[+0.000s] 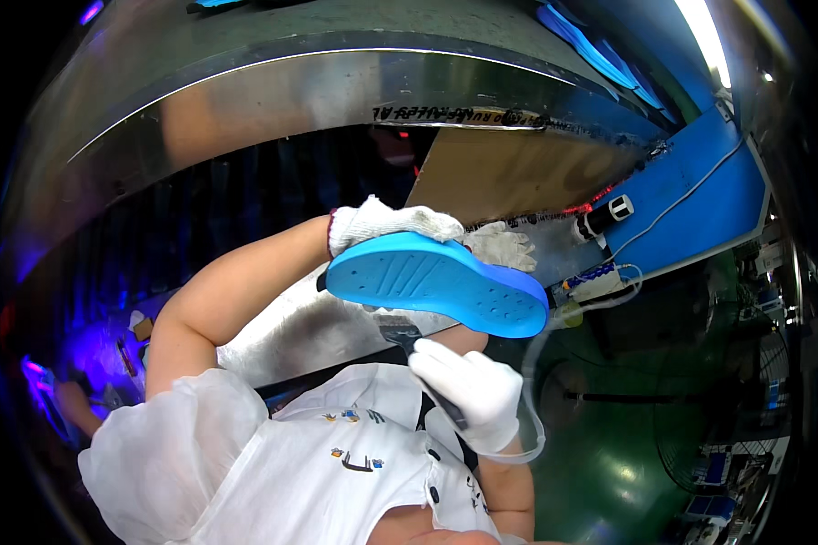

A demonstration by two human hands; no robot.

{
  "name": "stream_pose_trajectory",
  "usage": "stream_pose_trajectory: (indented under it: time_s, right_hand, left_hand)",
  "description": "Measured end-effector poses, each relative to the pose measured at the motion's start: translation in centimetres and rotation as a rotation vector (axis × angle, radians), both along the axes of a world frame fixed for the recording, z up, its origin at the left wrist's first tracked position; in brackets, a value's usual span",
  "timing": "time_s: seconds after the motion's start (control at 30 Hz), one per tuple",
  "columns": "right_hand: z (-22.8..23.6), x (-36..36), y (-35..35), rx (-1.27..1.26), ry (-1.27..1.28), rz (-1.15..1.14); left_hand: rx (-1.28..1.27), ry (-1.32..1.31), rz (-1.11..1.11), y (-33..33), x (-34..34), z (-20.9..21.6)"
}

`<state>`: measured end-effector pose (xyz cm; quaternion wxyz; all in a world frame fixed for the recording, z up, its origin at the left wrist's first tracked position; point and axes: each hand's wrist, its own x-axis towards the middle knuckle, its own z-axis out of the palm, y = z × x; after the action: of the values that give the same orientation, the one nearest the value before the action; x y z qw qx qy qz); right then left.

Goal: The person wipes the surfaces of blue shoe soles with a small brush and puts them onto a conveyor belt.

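Observation:
My left hand, in a white knit glove, grips the far edge of a light blue shoe sole. The sole is tilted so that its face with slanted grooves and small pits shows. Below it, my right hand wears a smooth white glove and is closed round a dark-handled flat brush. The brush head points up toward the near edge of the sole; whether they touch I cannot tell. Behind the toe end of the sole lies a pale knit glove, partly hidden.
A metal ledge lies under the sole. Beyond it stand a brown cardboard sheet and a curved metal-edged conveyor with blue pieces. On the right are a blue panel, a black cylinder and a clear hose near my right wrist.

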<state>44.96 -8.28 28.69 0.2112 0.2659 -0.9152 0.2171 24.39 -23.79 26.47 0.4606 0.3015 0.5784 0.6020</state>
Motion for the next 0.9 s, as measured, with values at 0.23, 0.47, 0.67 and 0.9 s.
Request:
stream_pose_trajectory:
  time_s: [0.23, 0.47, 0.67, 0.9]
  right_hand:
    - [0.3, 0.0, 1.0, 0.044, 0.057, -0.035]
    - [1.4, 0.4, 1.8, 0.008, 0.024, -0.014]
    - [0.8, -0.2, 3.6, -0.206, -0.033, 0.11]
    - [-1.0, 0.5, 3.2, -0.814, 0.058, 0.01]
  left_hand:
    - [-0.103, -0.046, 0.091, -1.2, -0.9, -1.1]
    - [-0.21, 0.362, 0.067, -2.5, -3.4, -3.1]
    - [0.182, -0.101, 0.201, -1.9, -0.3, 0.7]
    - [0.89, -0.586, -0.142, 3.1, -3.4, 11.5]
